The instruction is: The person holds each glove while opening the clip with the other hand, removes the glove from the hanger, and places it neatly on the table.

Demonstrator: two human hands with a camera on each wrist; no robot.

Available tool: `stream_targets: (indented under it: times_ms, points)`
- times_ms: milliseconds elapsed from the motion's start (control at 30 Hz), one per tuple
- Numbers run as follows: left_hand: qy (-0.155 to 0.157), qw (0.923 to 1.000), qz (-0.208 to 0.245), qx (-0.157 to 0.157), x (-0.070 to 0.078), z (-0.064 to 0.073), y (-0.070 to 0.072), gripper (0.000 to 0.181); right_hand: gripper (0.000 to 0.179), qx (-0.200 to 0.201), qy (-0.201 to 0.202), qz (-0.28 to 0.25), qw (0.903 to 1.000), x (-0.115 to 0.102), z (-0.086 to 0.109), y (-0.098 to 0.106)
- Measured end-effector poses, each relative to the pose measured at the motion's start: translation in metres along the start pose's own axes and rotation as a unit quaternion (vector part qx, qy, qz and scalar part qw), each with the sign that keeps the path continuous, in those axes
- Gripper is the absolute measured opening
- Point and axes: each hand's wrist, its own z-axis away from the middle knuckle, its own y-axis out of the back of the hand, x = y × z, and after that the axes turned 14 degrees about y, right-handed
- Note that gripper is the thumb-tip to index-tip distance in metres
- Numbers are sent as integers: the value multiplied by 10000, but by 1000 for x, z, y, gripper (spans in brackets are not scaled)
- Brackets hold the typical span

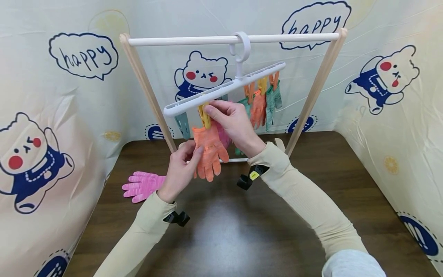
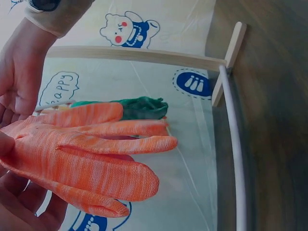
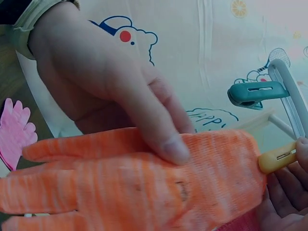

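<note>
Just below the fingers of the right hand (image 1: pixel 239 125), clamped on the yellow clip (image 1: pixel 205 120), the orange glove (image 1: pixel 209 150) hung long axis downward, its edge pinched by the nearer left hand (image 1: pixel 180 167).

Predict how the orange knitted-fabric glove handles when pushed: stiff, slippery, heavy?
Likely floppy and light: the orange knitted-fabric glove looks thin and hangs fingers-down. Probably not slippery, given its visible knit texture.

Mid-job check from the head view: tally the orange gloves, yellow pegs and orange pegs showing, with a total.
Orange gloves: 2
Yellow pegs: 2
Orange pegs: 2
Total: 6
</note>
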Motion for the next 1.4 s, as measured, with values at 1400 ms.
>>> stream_targets:
  times_ms: [1400]
  points:
    - [404, 9989, -139, -213, -29, 19, 6, 22, 33, -45, 507, 538, 9973, 6, 11, -2]
